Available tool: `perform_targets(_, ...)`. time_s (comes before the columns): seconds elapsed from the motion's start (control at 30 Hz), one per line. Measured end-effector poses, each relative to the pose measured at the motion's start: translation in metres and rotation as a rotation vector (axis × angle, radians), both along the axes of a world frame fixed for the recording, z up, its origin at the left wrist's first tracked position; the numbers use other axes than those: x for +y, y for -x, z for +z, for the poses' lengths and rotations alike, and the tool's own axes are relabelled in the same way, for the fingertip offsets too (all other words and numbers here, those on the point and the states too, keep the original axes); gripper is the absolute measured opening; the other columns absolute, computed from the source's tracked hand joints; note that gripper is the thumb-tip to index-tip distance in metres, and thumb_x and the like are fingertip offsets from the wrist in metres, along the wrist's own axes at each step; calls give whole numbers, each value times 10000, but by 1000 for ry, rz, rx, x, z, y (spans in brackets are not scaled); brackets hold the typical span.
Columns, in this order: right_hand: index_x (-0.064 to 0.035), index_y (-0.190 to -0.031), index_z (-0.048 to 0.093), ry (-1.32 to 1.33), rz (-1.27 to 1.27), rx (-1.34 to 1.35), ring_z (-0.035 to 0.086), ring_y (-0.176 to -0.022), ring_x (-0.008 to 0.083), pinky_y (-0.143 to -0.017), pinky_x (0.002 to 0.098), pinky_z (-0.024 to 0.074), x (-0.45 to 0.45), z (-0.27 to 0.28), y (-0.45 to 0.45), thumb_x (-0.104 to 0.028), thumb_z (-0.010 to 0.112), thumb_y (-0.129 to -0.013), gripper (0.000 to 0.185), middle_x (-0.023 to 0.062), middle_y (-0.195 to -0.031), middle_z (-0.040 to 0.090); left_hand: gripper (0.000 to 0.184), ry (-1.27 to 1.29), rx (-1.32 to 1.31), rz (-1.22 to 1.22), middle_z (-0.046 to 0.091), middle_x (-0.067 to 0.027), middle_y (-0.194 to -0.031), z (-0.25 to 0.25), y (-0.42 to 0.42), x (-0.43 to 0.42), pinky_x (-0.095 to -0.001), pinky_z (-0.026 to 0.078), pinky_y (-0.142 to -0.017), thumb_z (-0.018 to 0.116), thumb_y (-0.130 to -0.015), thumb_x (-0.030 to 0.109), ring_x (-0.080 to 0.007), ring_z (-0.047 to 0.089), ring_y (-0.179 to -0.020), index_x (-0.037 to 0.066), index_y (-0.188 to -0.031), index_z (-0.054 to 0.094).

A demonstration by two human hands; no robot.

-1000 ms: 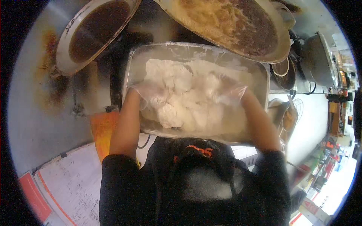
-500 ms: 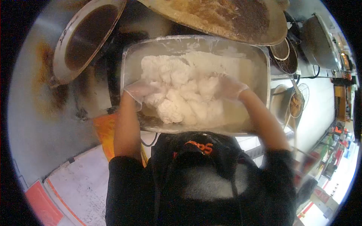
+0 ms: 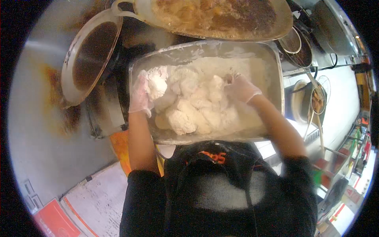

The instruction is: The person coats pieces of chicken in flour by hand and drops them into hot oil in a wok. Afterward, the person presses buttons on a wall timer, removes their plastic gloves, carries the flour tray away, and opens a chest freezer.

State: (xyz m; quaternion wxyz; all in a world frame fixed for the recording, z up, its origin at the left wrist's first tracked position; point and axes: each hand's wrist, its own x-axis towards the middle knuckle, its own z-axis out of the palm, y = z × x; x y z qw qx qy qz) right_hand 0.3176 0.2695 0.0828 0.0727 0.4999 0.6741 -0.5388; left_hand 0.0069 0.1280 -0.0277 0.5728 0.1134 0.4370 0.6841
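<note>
While the gloved left hand (image 3: 141, 94) grasps a flour-coated piece (image 3: 157, 83), the right hand (image 3: 241, 87) touching floury pieces (image 3: 201, 104), grip unclear, metal tub (image 3: 262, 128) around them.

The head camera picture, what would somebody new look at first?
Probably the big tray of white, powdery lumps in the middle. The left hand holds one lump at its left side, and the right hand is by the pile's right. Next, maybe the large pan of foamy brown liquid above.
</note>
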Motion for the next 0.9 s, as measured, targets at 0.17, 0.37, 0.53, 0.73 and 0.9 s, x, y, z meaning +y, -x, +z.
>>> perform_targets(0.17,36,-1168,517,-423,294,38,567,-1039,337,-897,377,451,-19,-36,5,-175,615,-696,527,259,-1111,566,304,63,555,-232,632,-55,-993,22,-33,10,-295,490,-766,649,-809,118,-148,604,-840,-4,-1083,600)
perform_targets(0.37,75,-1162,492,-473,223,124,556,-1050,380,-922,410,437,-22,-59,7,-262,687,-654,640,264,-1076,583,262,193,606,-392,640,-53,-989,-14,-31,12,-273,495,-733,628,-806,79,-139,605,-829,-20,-1048,608)
perform_targets(0.53,27,-1165,514,-312,493,-89,549,-1052,383,-923,421,433,-4,-37,1,-295,725,-628,662,254,-1066,591,228,357,756,-398,631,-62,-839,9,-35,9,-291,480,-631,558,-849,119,-141,580,-749,-45,-994,622)
perform_targets(0.73,-9,-1158,527,-610,631,181,556,-1019,376,-889,423,445,-12,-46,2,-316,747,-574,695,229,-1047,602,183,360,856,-252,646,-69,-856,25,-33,10,-299,483,-635,538,-855,96,-142,597,-762,-25,-954,632)
perform_targets(0.9,-89,-1212,525,-369,472,91,586,-976,359,-885,424,457,-21,-16,7,-272,722,-601,668,212,-1081,603,258,75,447,-80,631,-115,-979,42,-39,0,-325,504,-766,522,-835,66,-196,619,-887,-38,-1064,578)
